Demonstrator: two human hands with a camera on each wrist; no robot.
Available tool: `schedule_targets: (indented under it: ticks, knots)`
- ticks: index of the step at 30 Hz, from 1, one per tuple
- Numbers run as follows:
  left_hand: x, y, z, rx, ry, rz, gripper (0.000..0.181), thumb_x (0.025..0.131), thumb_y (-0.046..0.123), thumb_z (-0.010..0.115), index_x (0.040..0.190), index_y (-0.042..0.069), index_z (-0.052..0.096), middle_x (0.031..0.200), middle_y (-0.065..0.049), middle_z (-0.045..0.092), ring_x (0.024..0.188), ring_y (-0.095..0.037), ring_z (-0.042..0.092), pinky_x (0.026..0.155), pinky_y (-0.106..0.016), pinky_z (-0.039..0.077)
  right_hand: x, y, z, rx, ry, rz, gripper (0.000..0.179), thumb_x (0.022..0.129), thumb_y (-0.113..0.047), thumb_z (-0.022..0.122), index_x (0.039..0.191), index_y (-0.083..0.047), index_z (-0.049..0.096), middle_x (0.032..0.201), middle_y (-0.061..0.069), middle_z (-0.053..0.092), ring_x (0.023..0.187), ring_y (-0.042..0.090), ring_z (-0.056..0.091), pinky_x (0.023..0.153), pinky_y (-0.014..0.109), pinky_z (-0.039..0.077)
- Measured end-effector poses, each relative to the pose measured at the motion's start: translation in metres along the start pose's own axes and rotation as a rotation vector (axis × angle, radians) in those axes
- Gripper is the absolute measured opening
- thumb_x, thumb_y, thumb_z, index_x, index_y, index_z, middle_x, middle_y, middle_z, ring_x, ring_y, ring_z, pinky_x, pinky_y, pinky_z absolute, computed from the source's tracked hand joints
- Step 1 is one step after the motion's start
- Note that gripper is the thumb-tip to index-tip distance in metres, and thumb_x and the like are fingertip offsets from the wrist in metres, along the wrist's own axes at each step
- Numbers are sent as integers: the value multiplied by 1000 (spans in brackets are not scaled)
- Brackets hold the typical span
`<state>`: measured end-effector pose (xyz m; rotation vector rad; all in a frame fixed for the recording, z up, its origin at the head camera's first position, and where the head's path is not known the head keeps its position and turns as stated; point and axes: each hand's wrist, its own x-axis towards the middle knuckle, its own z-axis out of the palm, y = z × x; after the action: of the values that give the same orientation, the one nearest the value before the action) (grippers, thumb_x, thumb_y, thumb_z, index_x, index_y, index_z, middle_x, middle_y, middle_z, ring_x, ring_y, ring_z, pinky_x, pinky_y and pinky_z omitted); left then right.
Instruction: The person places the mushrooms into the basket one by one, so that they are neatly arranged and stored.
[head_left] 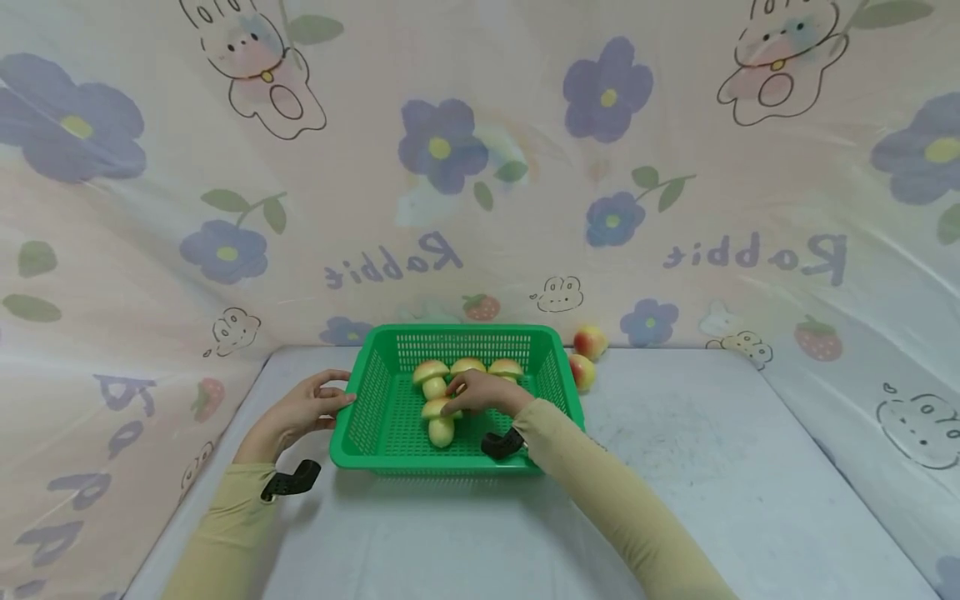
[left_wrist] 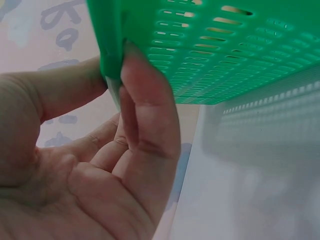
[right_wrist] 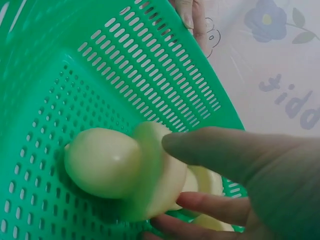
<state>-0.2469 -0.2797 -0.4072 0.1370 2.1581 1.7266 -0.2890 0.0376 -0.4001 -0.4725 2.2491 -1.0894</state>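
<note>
Right wrist view: the right hand [head_left: 486, 390] has thumb and fingers partly closed about the cap of the near mushroom [head_left: 441, 432], thumb on one side, fingers on the other; fingertips partly hidden behind the cap, edges blurred. Stalk points away from the palm. Mushroom is inside the basket [head_left: 450, 462], toward its near side; cannot tell whether it bears on the floor. Left wrist: the left hand [head_left: 298, 412] pinches the basket's rim at its left side, thumb outside, bent index finger beneath; gap nearly nil, other fingers partly hidden. Rear mushrooms, 3: left [head_left: 433, 387], middle [head_left: 468, 365], right [head_left: 506, 366], in a row along the far side; stalk of the middle one hidden by the right hand, that of the right one mostly so. Total mushrooms seen: 4. Fruits, 2, red-yellow, on the table [head_left: 690, 483] right of the basket: far one [head_left: 591, 342], near one [head_left: 582, 373], the latter part-hidden by the rim. Both sleeves [head_left: 611, 500] cut off at the lower edge.
</note>
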Motion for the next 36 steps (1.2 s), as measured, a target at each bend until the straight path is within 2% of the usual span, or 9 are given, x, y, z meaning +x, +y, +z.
schedule_targets:
  ticks: [5,8,13,16,18,22,25,28,36]
  knots:
    - [-1,1,0,-1,7,-5,64,95,20,62,146,1,27,103,-13,62,82,-20,64,71,-35,54,1,-1,-1,2,-16,-11,48,89,-19,70,130,0,54,131,17,51,103,23,56,90,50,47]
    - [-2,2,1,-4,8,-9,64,95,19,62,146,1,26,103,-13,62,82,-21,64,71,-35,54,2,1,-1,11,-27,-20,44,89,-19,70,127,-2,57,122,15,55,92,18,55,87,50,47]
    - [1,1,-1,0,7,-11,64,95,19,62,146,2,27,105,-14,62,82,-21,63,70,-35,54,6,-2,-1,9,-26,-55,45,89,-18,70,128,-1,57,105,11,60,67,15,45,68,44,45]
    - [2,-1,-2,6,5,-11,63,95,20,63,145,2,28,103,-14,62,81,-21,64,69,-34,54,7,-7,-1,-9,-32,-71,48,89,-18,71,130,0,56,105,8,60,64,13,44,66,40,44]
    - [2,-1,-2,3,9,-19,62,95,19,63,144,3,30,101,-13,63,80,-21,64,69,-33,54,9,-9,0,-15,-46,-71,49,88,-18,71,131,0,55,98,9,61,61,14,41,64,39,42]
    - [2,0,-2,2,11,-27,61,95,19,63,144,3,30,100,-12,63,79,-20,64,68,-32,54,13,-17,5,-44,-82,-59,51,88,-21,71,133,-3,54,101,6,62,71,16,50,72,41,46]
    - [1,1,-2,7,11,-24,62,95,19,62,144,2,28,100,-13,62,78,-19,64,68,-33,54,16,-27,10,-73,-131,-55,53,89,-22,71,135,-5,52,121,11,58,96,26,59,85,45,49]
    - [1,1,-1,5,16,-28,62,95,19,62,145,2,29,99,-12,61,79,-20,64,68,-33,54,18,-37,15,-105,-171,-50,52,89,-23,71,135,-8,53,133,15,51,112,33,55,89,47,49]
    - [2,-1,-1,-2,25,-41,61,95,19,62,144,5,30,100,-14,60,83,-23,64,73,-37,54,24,-44,24,-129,-179,-10,52,88,-16,72,135,-6,53,140,12,44,114,30,55,83,44,53]
